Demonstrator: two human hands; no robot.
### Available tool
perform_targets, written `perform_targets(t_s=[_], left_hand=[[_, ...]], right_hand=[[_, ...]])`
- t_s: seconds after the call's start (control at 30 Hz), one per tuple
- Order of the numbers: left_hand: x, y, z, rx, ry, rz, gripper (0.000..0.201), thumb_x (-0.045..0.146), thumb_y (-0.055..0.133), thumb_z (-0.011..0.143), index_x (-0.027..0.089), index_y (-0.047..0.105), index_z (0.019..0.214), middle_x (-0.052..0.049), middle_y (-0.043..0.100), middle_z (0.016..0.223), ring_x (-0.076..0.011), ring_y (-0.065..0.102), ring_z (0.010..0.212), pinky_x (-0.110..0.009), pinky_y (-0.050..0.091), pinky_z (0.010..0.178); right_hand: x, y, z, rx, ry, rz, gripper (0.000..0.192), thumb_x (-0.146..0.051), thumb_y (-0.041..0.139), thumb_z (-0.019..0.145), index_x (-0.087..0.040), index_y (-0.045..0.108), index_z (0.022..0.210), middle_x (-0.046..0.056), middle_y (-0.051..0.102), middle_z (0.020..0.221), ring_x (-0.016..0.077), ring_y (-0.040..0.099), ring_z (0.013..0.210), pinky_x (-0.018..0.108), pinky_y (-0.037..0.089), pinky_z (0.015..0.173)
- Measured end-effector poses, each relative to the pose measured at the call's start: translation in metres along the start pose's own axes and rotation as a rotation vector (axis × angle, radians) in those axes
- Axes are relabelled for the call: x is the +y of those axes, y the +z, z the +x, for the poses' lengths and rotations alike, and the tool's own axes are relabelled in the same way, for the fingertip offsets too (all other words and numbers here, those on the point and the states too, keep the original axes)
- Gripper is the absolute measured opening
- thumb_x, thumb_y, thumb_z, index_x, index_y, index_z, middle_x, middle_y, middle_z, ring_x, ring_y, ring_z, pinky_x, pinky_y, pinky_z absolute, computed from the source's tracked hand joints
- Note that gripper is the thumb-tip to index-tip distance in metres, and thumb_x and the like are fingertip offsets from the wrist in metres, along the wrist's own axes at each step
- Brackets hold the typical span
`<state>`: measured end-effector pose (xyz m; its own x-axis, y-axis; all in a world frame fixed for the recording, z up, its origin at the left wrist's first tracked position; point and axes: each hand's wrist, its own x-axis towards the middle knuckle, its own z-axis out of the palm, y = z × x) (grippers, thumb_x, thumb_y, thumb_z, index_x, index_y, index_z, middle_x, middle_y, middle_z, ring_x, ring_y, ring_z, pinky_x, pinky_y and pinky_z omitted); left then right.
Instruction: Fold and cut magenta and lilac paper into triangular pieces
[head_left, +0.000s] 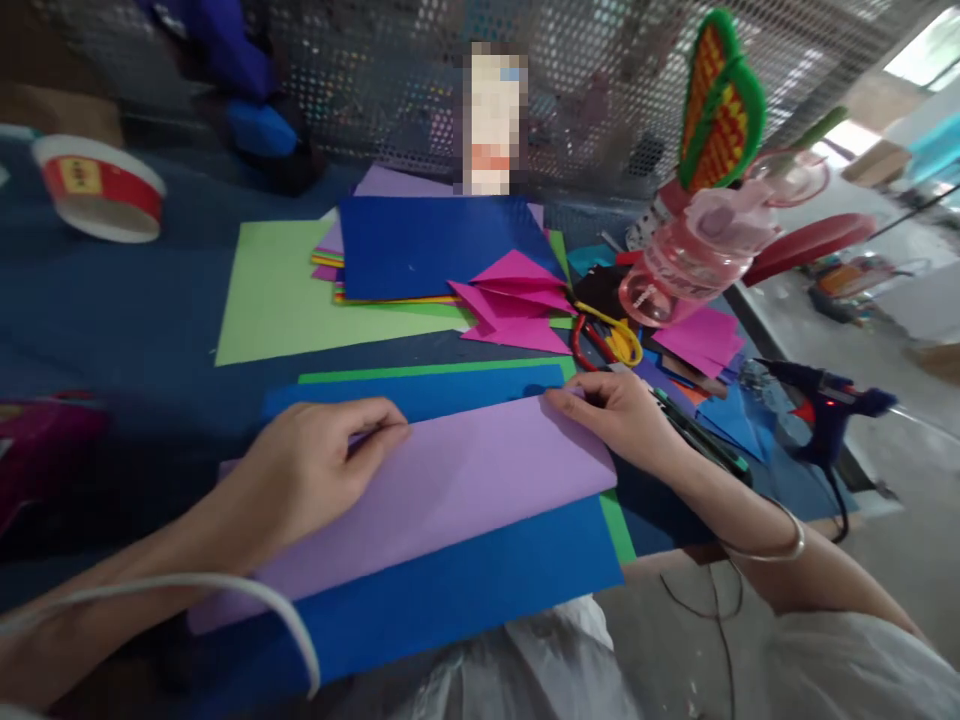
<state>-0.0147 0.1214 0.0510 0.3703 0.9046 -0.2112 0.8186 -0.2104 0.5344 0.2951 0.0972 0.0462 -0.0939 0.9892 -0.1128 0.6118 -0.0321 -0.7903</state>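
A folded light purple paper sheet (pixel 465 490) lies across a blue sheet (pixel 480 580), which covers a green sheet (pixel 420 372). My left hand (pixel 315 470) presses on the purple paper's upper left edge, thumb and fingers pinched at the fold. At the upper right corner of the same paper, my right hand (pixel 619 415) pinches the fold with its fingertips. A silver bangle (pixel 772 545) circles my right wrist.
Behind lie a light green sheet (pixel 277 300), a dark blue sheet (pixel 435 245) on a coloured stack, and folded magenta pieces (pixel 517 300). Yellow-handled scissors (pixel 611 340), a pink bottle (pixel 697 255) and a blue glue gun (pixel 829 400) stand right. A red-and-white bowl (pixel 101 190) sits far left.
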Motion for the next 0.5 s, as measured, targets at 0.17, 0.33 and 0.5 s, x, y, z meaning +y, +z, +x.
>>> perform_targets(t_s=[0.17, 0.33, 0.5], left_hand=[[0.001, 0.009, -0.002, 0.059, 0.089, 0.031, 0.034, 0.042, 0.045, 0.092, 0.025, 0.073, 0.082, -0.004, 0.078, 0.090, -0.0262, 0.070, 0.090, -0.036, 0.044, 0.078], [0.000, 0.015, -0.003, 0.077, 0.140, 0.001, 0.030, 0.038, 0.045, 0.091, 0.024, 0.068, 0.078, -0.005, 0.075, 0.086, -0.0264, 0.068, 0.086, -0.038, 0.045, 0.078], [-0.001, 0.018, -0.005, 0.094, 0.093, -0.059, 0.026, 0.042, 0.051, 0.091, 0.026, 0.071, 0.095, -0.006, 0.077, 0.097, -0.0281, 0.070, 0.091, -0.038, 0.047, 0.079]], right_hand=[[0.002, -0.001, -0.002, 0.058, -0.068, -0.284, 0.037, -0.050, 0.065, 0.090, -0.019, 0.069, 0.069, -0.003, 0.055, 0.058, 0.0105, 0.044, 0.055, 0.027, 0.028, 0.054], [0.000, 0.000, -0.004, 0.076, -0.105, -0.382, 0.031, -0.045, 0.066, 0.090, -0.021, 0.069, 0.069, -0.003, 0.054, 0.054, 0.0109, 0.046, 0.052, 0.027, 0.029, 0.054], [0.000, 0.000, -0.004, 0.069, -0.134, -0.415, 0.028, -0.041, 0.068, 0.090, -0.022, 0.070, 0.070, -0.003, 0.058, 0.056, 0.0111, 0.049, 0.053, 0.027, 0.031, 0.055]])
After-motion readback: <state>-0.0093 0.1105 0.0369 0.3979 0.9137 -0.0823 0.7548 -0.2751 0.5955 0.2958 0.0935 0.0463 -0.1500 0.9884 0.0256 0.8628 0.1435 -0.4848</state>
